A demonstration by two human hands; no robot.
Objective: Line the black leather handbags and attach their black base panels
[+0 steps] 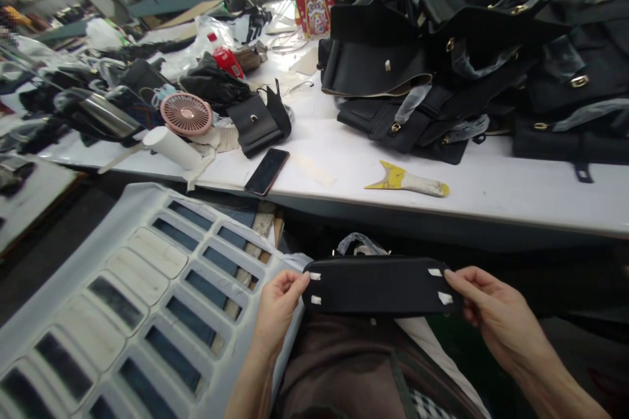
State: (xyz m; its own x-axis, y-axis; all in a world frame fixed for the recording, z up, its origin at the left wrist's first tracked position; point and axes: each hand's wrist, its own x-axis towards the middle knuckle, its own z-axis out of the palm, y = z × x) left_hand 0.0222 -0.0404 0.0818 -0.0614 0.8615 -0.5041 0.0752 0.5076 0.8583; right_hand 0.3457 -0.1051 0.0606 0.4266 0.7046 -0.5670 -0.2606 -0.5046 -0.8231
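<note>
Over my lap I hold a black handbag (376, 288) with its long flat side facing me. White tape-like patches (315, 300) sit near both ends of that side. My left hand (276, 309) pinches the bag's left end, thumb beside the patches. At the right end, my right hand (494, 311) grips the corner with the thumb in front and fingers curled behind. A strap in clear wrap (361, 240) shows just behind the bag's upper edge.
A pale slotted tray (194, 258) holding several white panels lies at left. On the white table (491, 200) are a phone (266, 171), a yellow-ended tool (407, 179), a pink fan (187, 114), a white roll (171, 147) and piled black bags (376, 65).
</note>
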